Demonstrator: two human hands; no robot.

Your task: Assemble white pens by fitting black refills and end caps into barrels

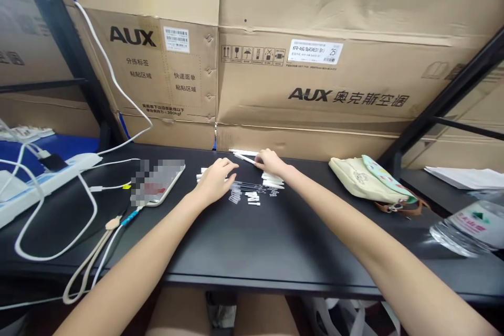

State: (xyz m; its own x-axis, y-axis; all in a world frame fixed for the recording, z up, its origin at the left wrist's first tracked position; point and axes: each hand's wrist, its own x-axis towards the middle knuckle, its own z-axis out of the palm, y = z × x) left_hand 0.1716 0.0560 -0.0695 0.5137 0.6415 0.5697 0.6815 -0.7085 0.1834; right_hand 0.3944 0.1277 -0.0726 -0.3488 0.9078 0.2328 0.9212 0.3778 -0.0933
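My right hand (270,161) reaches to the back of the black table, its fingertips closed on the end of a slim white pen (244,158). Another white pen (246,152) lies just behind it, along the cardboard. My left hand (216,181) rests with fingers curved and thumb apart, nothing visible between them; it partly covers white tubes (200,174). Between the hands lie thin clear rods (250,187), with small clear pieces (235,194) at their left. Short white plugs (252,198) are nearer me. White barrel-like pieces (272,181) lie under my right wrist.
A phone (167,184) with a cable lies left, near a white power strip (51,184) and loose cords. On the right are a cream pouch (354,178) and a water bottle (472,226). Large cardboard boxes (255,100) stand behind the table, between black metal posts.
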